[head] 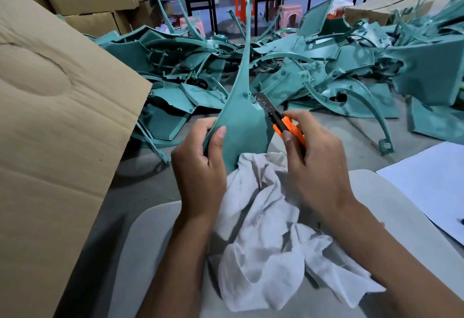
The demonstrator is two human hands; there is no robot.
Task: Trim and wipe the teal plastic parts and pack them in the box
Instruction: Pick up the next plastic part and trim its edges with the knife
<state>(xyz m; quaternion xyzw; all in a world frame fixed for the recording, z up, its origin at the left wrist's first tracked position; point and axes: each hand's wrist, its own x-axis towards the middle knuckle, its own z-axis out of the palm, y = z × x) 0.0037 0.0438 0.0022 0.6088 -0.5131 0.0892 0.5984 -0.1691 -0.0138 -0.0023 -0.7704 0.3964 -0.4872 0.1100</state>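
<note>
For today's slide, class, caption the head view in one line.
Left hand holds a teal plastic part upright while right hand trims its edge with an orange utility knife, white cloth on lap.

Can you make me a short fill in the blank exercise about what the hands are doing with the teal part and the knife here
1. The right hand grips a utility knife whose handle is ____ in colour.
2. The left hand holds the teal part by its ____ end, the narrow end pointing up.
3. The blade touches the part's ____ edge.
4. A crumpled white ____ lies on the lap below both hands.

Missing words: orange; wide; right; cloth
</note>
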